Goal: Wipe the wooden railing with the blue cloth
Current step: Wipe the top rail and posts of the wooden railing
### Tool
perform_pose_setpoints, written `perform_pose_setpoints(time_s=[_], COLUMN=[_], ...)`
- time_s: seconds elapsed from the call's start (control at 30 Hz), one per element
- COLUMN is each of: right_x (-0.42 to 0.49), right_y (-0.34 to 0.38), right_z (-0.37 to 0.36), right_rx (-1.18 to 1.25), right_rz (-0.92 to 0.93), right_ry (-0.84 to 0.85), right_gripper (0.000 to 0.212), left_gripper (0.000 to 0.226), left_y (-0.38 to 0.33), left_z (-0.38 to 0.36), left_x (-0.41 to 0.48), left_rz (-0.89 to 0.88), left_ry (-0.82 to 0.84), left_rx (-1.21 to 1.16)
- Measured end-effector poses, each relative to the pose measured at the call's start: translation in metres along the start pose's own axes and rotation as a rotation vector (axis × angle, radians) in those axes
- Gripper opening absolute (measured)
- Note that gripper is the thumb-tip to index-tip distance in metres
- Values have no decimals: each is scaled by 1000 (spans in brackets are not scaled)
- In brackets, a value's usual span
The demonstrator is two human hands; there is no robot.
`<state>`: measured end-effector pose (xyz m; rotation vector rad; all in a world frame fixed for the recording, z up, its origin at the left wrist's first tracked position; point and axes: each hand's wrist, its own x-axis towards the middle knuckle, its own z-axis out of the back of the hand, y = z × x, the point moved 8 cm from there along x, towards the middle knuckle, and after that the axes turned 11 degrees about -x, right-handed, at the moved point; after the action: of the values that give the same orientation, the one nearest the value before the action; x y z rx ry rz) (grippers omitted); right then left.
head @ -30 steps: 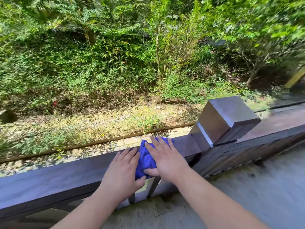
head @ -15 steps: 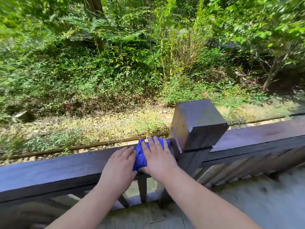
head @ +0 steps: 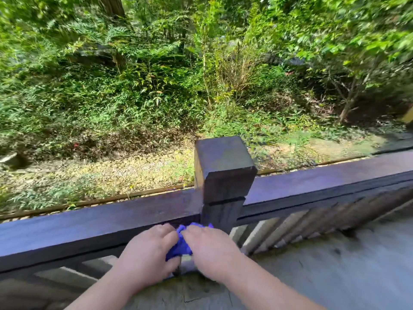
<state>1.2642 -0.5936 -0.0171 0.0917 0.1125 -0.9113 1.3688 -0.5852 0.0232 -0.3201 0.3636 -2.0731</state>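
Note:
The dark wooden railing (head: 93, 222) runs across the view, with a square post (head: 223, 173) standing in the middle. A bunched blue cloth (head: 181, 245) sits against the near side of the rail, just left of the post's base. My left hand (head: 147, 256) and my right hand (head: 210, 249) are on either side of the cloth with fingers curled over it, gripping it against the rail's front face. Most of the cloth is hidden between the two hands.
Slanted balusters (head: 312, 222) fill the railing's lower part to the right of the post. A grey stone floor (head: 335, 269) lies under my arms. Beyond the rail are gravel, a thin track edge (head: 111, 199) and dense green bushes (head: 156, 81).
Both hands have slid with the cloth off the rail's top surface down onto its near side by the post. The view has shifted, so the post now stands centred.

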Motion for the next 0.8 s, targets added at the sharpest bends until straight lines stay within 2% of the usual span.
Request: perform_pose_setpoints(time_s=[0.1, 0.23, 0.3, 0.37, 0.43, 0.53, 0.63, 0.73, 0.8], right_x=[-42, -84, -99, -110, -111, -100, -88, -69, -51], right_y=[-43, -102, -133, -163, -192, -230, -263, -281, -276], right_z=[-6, 10, 30, 51, 64, 72, 68, 52, 31], right_rx=[64, 27, 27, 39, 21, -15, -21, -18, -34], right_rz=[-164, -342, -433, -482, -466, -405, -335, -233, -154], right_ry=[43, -19, -111, -224, -288, -335, -396, -383, -278], right_gripper=[30, 47, 47, 48, 53, 63, 67, 63, 66], left_gripper=[25, 26, 39, 63, 76, 84, 92, 95, 88], left_y=[-33, -81, -101, -118, -134, -153, -163, -167, -166], left_z=[-24, -44, -48, -54, -59, -62, -73, -93, -105], left_x=[26, 63, 78, 95, 113, 147, 178, 198, 204], left_rz=[-60, -105, -90, -53, -35, -2, 109, 289, 335], left_ry=[52, -16, -39, -23, -31, -94, -107, -47, 96], left_rx=[-26, -93, -140, -171, -193, -189, -159, 54, 301])
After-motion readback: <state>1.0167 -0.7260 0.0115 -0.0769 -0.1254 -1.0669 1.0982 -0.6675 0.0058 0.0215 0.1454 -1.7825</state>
